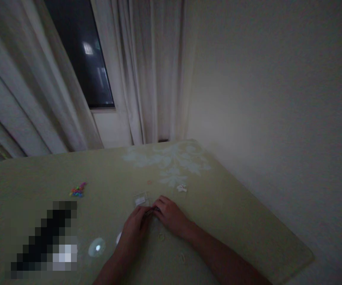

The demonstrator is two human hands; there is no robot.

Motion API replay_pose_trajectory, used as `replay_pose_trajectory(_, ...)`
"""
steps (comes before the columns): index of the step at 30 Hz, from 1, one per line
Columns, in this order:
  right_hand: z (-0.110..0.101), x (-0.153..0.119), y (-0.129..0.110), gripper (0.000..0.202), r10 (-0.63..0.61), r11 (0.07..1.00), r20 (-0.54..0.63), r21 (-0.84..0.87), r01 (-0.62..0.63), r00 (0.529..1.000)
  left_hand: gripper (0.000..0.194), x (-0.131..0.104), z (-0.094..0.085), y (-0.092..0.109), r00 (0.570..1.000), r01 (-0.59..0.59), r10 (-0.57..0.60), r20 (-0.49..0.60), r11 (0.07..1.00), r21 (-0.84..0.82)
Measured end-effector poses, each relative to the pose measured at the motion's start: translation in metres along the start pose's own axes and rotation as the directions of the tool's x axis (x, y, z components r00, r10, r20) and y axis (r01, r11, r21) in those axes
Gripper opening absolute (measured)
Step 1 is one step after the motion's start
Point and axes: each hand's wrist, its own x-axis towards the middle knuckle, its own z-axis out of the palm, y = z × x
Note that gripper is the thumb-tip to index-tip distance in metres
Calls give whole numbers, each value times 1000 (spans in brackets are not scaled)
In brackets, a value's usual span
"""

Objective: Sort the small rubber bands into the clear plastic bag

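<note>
My left hand (135, 223) and my right hand (169, 213) meet over the table, fingertips pinched together on a small dark thing (149, 212) that is too small and dim to name. Just behind my left hand lies a clear, flat case (141, 199) with a white label. Small white pieces (182, 188) rest behind my right hand. Nearer the front, a pale ring-like piece (161, 236) and a thin pale loop (183, 258) lie on the tabletop.
On the pale green table (233, 213), a heap of small colourful pieces (78, 190) lies at the left. A round, whitish disc (96, 247) with a bright spot is near the front, beside a pixelated dark area. Curtains (155, 71) and a wall stand behind.
</note>
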Motion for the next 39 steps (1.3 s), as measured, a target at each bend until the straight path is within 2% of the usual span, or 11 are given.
replay_pose_trajectory(6,-17,-3,-1,13,-22,960,-143,272,60,990,35,-2,-8,3,998,61,-59,19,988,-143)
replay_pose_trajectory(9,-35,-8,-1,20,10,935,-90,353,23,996,37,-1,-21,8,989,111,-90,121,978,-178)
replay_pose_trajectory(11,-46,-12,1,42,10,946,-7,324,-7,1000,37,-1,-31,11,972,128,-96,213,981,-144)
replay_pose_trajectory(13,-54,-17,4,78,3,973,79,231,-21,997,43,-3,-39,13,956,119,-86,282,987,-103)
replay_pose_trajectory(16,-55,-22,8,111,4,993,199,115,-27,980,78,-12,-39,15,936,80,-58,346,996,-50)
replay_pose_trajectory(19,-46,-23,8,90,-7,992,215,122,-20,977,112,-20,-26,19,924,47,-61,378,998,47)
replay_pose_trajectory(21,-39,-21,5,63,-15,988,182,154,-13,983,115,-22,-14,22,934,44,-84,348,992,121)
replay_pose_trajectory(25,-28,-15,1,32,31,996,138,82,-42,990,80,-15,0,27,968,72,-111,223,981,178)
replay_pose_trajectory(30,-15,-8,-4,15,66,998,112,-28,-63,992,32,-7,5,16,994,13,-22,106,996,88)
replay_pose_trajectory(34,-3,-5,-8,10,67,994,90,-93,-58,994,20,-6,7,8,999,-26,26,27,1000,11)
replay_pose_trajectory(39,2,-4,-7,9,16,999,52,-48,-14,999,12,-2,8,2,1000,8,-9,23,1000,18)
